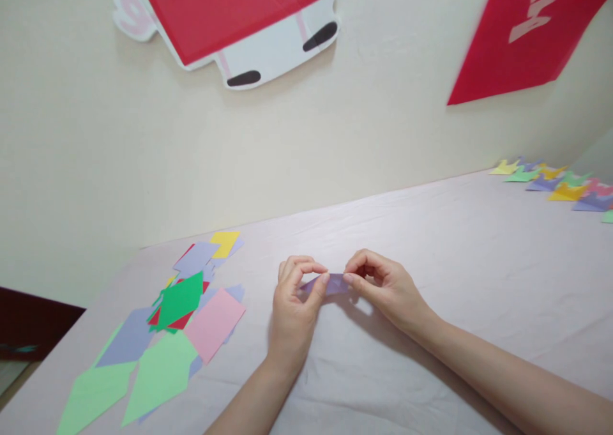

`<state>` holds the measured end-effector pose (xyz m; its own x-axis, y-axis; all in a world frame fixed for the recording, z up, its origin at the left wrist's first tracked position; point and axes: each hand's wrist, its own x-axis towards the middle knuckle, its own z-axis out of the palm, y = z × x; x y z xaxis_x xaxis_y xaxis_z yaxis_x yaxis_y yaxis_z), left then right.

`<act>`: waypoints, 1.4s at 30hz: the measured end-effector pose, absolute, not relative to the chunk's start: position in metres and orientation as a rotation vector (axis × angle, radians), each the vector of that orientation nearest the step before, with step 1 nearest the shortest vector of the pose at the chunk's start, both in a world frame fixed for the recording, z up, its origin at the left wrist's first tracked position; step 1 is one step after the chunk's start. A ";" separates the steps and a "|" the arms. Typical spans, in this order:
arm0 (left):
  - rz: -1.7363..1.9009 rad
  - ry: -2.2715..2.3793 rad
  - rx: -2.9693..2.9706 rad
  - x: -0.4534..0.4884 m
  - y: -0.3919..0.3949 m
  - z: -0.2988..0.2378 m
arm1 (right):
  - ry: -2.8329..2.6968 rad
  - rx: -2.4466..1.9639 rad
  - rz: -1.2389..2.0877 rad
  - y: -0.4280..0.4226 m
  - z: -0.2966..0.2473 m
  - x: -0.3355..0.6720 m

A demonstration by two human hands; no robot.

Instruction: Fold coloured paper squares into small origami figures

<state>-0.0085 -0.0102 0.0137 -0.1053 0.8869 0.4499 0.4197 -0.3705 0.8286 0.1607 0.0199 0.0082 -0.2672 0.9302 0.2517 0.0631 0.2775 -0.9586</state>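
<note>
A small folded piece of purple paper (pixel 335 284) is held between both hands just above the pale pink tablecloth (pixel 431 256). My left hand (pixel 293 307) pinches its left end with thumb and fingers curled. My right hand (pixel 383 285) pinches the right end in the same way. Most of the paper is hidden behind my fingers.
Loose coloured paper squares (pixel 182 320) in green, pink, purple, red and yellow lie scattered at the left. Several folded paper shapes (pixel 560 183) sit at the far right by the wall. Red and white decorations (pixel 239 20) hang on the cream wall.
</note>
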 end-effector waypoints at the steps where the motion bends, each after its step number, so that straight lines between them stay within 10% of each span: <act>1: 1.520 1.458 1.721 -0.007 -0.012 0.015 | -1.607 -0.945 1.038 0.020 0.009 0.162; 15: 1.264 1.406 1.382 0.005 -0.018 0.011 | -2.183 -0.688 -0.067 0.013 0.019 0.160; 42: 1.148 1.433 2.091 -0.010 -0.017 0.016 | -2.073 -0.789 0.380 0.019 0.012 0.165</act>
<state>-0.0101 -0.0169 0.0163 0.1569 0.8942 0.4193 0.6041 -0.4227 0.6755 0.1651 0.0191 0.0119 -0.4279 0.6573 0.6203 0.3944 0.7533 -0.5262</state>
